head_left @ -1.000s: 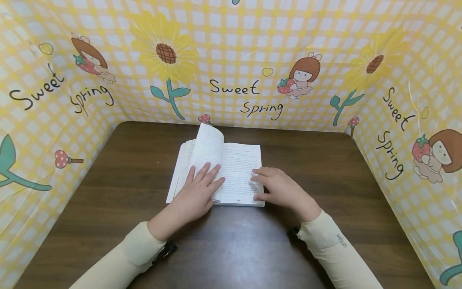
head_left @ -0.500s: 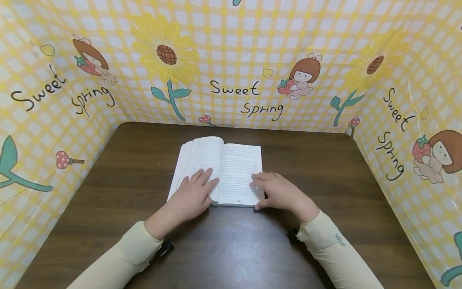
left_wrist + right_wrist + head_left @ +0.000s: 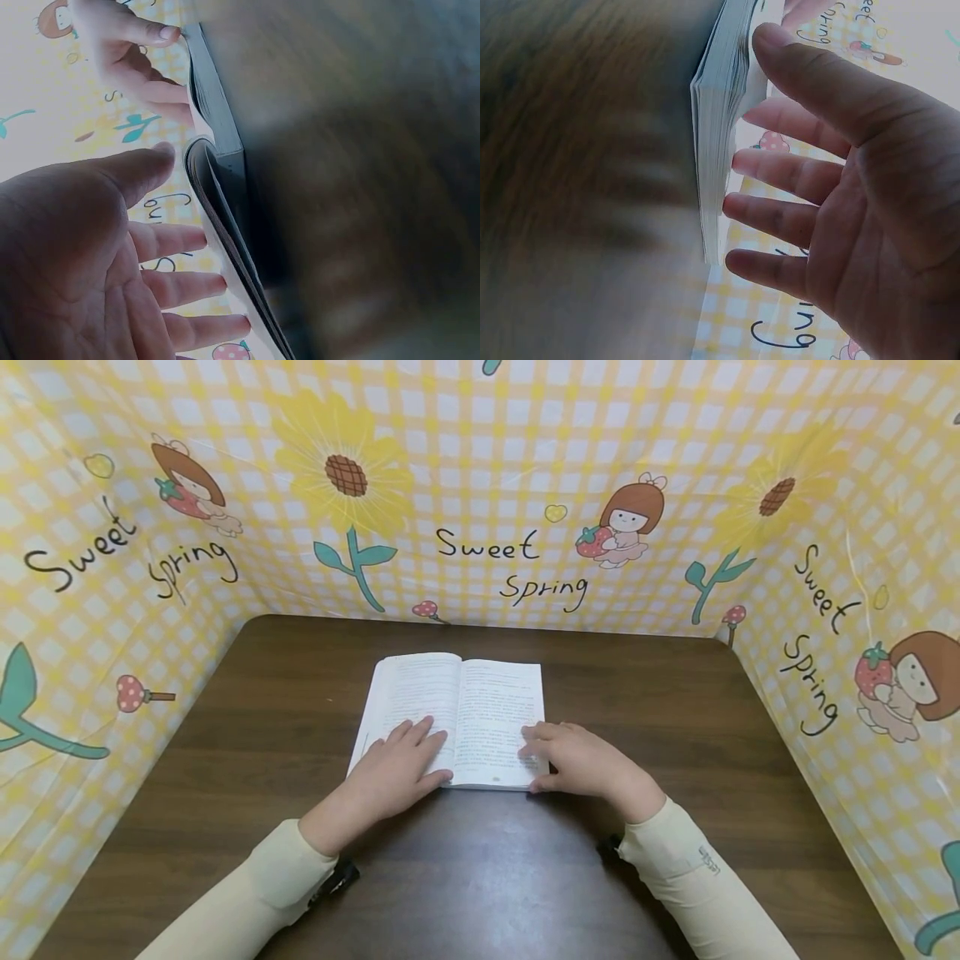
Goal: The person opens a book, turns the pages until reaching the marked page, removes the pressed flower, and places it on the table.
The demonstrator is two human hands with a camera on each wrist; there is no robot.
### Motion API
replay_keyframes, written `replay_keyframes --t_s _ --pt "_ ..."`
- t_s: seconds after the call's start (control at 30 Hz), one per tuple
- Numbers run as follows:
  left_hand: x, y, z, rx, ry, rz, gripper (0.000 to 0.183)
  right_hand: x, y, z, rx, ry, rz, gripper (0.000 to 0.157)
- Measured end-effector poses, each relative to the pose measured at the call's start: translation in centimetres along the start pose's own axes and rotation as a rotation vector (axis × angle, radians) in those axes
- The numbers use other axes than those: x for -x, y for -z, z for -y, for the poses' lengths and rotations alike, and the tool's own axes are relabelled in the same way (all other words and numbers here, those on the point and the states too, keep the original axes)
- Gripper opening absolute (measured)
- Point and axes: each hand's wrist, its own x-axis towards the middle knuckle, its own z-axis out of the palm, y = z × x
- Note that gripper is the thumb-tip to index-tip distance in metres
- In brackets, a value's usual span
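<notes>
Resting the left hand (image 3: 393,768) on the lower part of the left page (image 3: 420,689) of an open book (image 3: 457,702), with fingers extended, a little spread and gripping nothing. Laying the right hand (image 3: 581,758) at the outer edge of the right page (image 3: 495,722), with relaxed, parted fingers reaching over the print and thumb near the lower corner; likewise clasping nothing. Impossible to tell firm contact from light touch under the right fingertips, even in the right wrist view.

Lying flat near the middle of the desk (image 3: 480,877), between the two hands. Showing rows of print too small to read, and hidden altogether beneath the left palm. Bulging near the spine in the left wrist view, with a dark gap among the sheets; cut off there at the bottom, as is most of the left little finger. Cropped at the top in the right wrist view, beside a mere sliver of left hand. Blurring to brown streaks across the desk in both wrist views.

Wearing pale sleeves (image 3: 255,885), cut off by the head view's lower edge, over partly hidden black devices (image 3: 333,881). Surrounding the far and side edges with yellow checked cloth (image 3: 480,443), running out of frame above.
</notes>
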Motion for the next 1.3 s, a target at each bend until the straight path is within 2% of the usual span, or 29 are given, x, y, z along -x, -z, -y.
replay_keyframes --t_s 0.33,0.43,0.53,0.83,1.07,1.3 --pt "-0.2 -0.3 0.1 0.017 0.026 0.010 0.074 0.2 0.2 0.0 0.103 0.205 -0.092 0.006" --pt "-0.2 -0.3 0.1 0.022 0.024 -0.010 0.073 0.3 0.2 0.3 0.131 0.248 -0.128 0.014" --pt "-0.3 -0.3 0.0 0.024 0.021 -0.030 0.073 0.3 0.2 0.5 0.151 0.252 -0.154 0.021" --pt "-0.8 -0.2 -0.8 0.013 0.014 -0.062 0.073 0.6 0.4 0.9 0.214 0.175 -0.259 0.023" --pt "-1.0 -0.2 -1.4 0.028 0.039 -0.048 0.078 0.6 0.6 1.0 0.261 0.198 -0.343 0.026" --pt "-1.3 -0.2 -2.2 0.003 0.007 -0.115 0.077 0.7 1.3 1.4 0.322 0.241 -0.464 0.026"
